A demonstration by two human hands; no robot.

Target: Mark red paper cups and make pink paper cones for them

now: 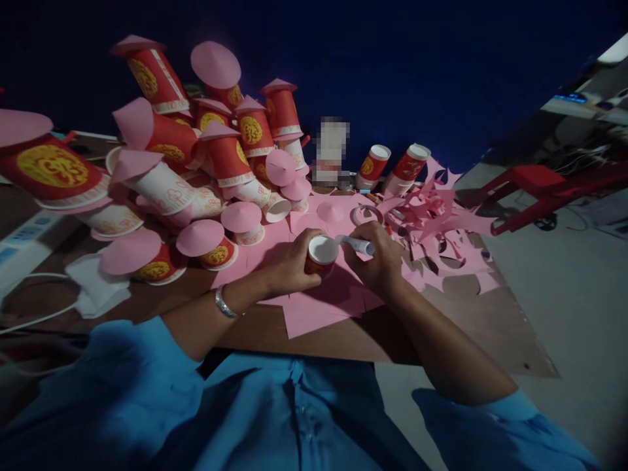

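Cup (322,250), mouth up, is at the middle of the scene, between the two hands and over the pink paper. Largest around it is the table (338,339), brown along its near edge. A heap of capped cups (223,160) fills the left, many tilted or lying over one another, with pink cones on their ends. Cut scraps (444,212) spread over the right; pink sheets (314,314) lie beneath the hands. Two uncapped cups (373,167) lean at the far side, right of middle, and a loose cone (330,210) rests just beyond the held one.

The left hand (297,265) wraps the cup's side, fingers closed round it. The right hand (380,261) pinches a tube (360,246), its tip beside the rim; contact is unclear. The step seems to be rim work, calling for a still cup and a light, controlled tip.
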